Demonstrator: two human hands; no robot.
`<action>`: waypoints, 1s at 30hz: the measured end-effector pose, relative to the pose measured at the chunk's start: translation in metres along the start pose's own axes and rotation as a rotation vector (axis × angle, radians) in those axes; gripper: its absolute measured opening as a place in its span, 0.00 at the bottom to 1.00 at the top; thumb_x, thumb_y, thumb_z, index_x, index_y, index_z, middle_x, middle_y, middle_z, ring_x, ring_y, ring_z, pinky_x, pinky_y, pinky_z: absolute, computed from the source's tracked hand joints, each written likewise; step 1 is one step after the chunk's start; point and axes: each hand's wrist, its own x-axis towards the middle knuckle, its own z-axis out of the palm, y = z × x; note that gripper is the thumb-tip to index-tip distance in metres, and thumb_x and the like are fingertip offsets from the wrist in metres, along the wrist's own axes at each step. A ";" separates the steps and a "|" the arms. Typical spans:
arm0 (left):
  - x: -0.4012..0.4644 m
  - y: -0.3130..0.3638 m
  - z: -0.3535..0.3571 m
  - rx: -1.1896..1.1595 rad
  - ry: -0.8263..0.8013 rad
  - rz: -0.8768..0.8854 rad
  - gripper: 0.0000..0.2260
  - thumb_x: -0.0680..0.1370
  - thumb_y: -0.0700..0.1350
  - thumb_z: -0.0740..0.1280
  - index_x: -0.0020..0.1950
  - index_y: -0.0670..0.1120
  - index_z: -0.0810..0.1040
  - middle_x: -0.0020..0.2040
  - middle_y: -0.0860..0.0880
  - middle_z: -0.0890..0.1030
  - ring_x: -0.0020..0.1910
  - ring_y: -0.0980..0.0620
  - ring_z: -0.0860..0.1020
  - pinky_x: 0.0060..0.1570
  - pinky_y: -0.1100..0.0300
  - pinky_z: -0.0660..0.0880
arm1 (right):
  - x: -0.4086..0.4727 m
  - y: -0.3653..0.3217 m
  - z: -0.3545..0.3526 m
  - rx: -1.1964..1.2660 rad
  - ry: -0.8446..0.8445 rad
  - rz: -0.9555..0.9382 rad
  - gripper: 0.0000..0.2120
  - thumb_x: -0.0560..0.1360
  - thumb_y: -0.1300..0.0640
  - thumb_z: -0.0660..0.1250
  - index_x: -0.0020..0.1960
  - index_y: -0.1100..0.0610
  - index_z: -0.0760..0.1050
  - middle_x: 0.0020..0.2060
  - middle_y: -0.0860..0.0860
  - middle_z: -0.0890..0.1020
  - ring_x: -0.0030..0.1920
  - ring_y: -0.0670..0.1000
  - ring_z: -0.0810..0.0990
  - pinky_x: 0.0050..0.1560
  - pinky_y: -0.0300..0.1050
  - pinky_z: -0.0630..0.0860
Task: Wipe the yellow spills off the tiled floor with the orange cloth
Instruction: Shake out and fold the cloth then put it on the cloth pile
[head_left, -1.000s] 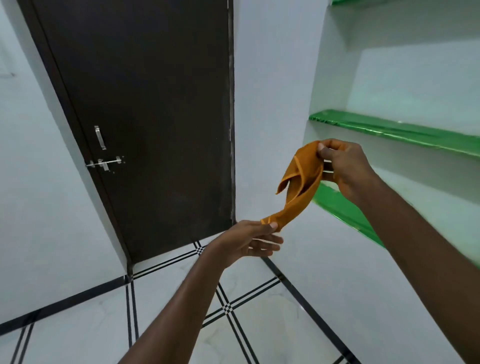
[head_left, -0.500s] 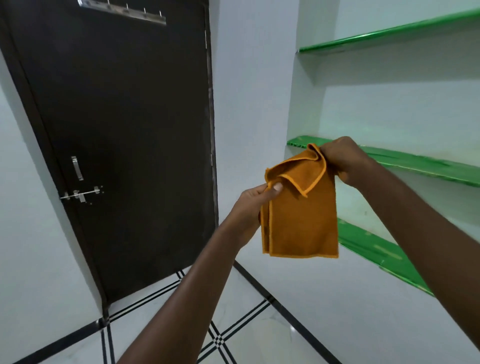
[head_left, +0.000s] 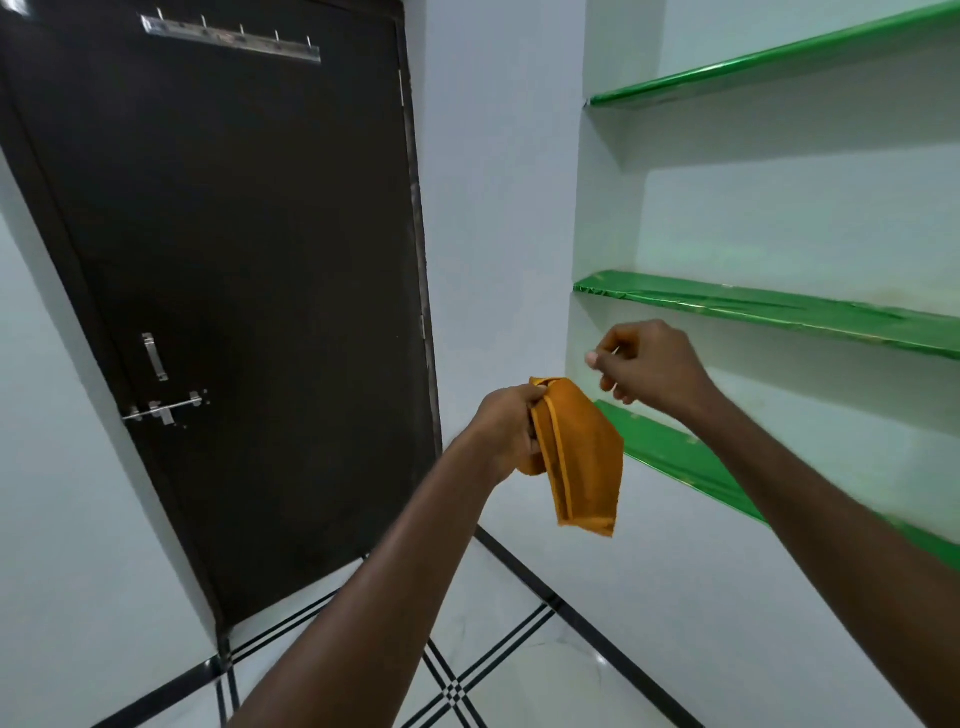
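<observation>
The orange cloth (head_left: 582, 457) hangs folded in mid-air in front of the wall corner, gripped at its top edge by my left hand (head_left: 506, 431). My right hand (head_left: 647, 366) hovers just up and right of the cloth, apart from it, with its fingers loosely curled around nothing. A strip of white tiled floor (head_left: 498, 613) with black lines shows at the bottom. No yellow spill is visible on the part of the floor in view.
A dark brown door (head_left: 249, 270) with a metal latch (head_left: 166, 408) and a hook rail (head_left: 228, 39) stands shut at the left. Green shelves (head_left: 779, 306) are set into the white wall on the right, the lowest (head_left: 670, 457) close behind the cloth.
My right hand has let go of the cloth and lifted slightly away. The cloth, held spread between both hands before, now hangs folded from my left hand alone.
</observation>
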 end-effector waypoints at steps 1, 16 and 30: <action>0.001 -0.001 0.002 0.008 0.015 -0.010 0.16 0.85 0.48 0.61 0.69 0.41 0.71 0.60 0.40 0.80 0.59 0.38 0.80 0.54 0.43 0.76 | -0.007 -0.003 0.007 -0.039 -0.089 -0.010 0.09 0.78 0.49 0.72 0.49 0.55 0.83 0.39 0.51 0.86 0.39 0.52 0.85 0.44 0.47 0.82; 0.023 -0.011 0.042 0.069 -0.012 0.134 0.07 0.83 0.43 0.65 0.53 0.40 0.80 0.50 0.42 0.85 0.47 0.46 0.85 0.47 0.55 0.84 | 0.015 0.034 0.004 -0.223 -0.081 -0.102 0.07 0.77 0.49 0.74 0.49 0.52 0.83 0.43 0.52 0.85 0.45 0.55 0.83 0.41 0.43 0.73; 0.040 -0.019 0.092 0.093 0.048 0.168 0.10 0.79 0.41 0.71 0.60 0.43 0.82 0.52 0.42 0.87 0.54 0.43 0.86 0.57 0.52 0.82 | 0.027 0.105 -0.038 0.411 -0.269 0.031 0.09 0.77 0.53 0.75 0.47 0.60 0.84 0.37 0.57 0.87 0.41 0.59 0.88 0.48 0.53 0.86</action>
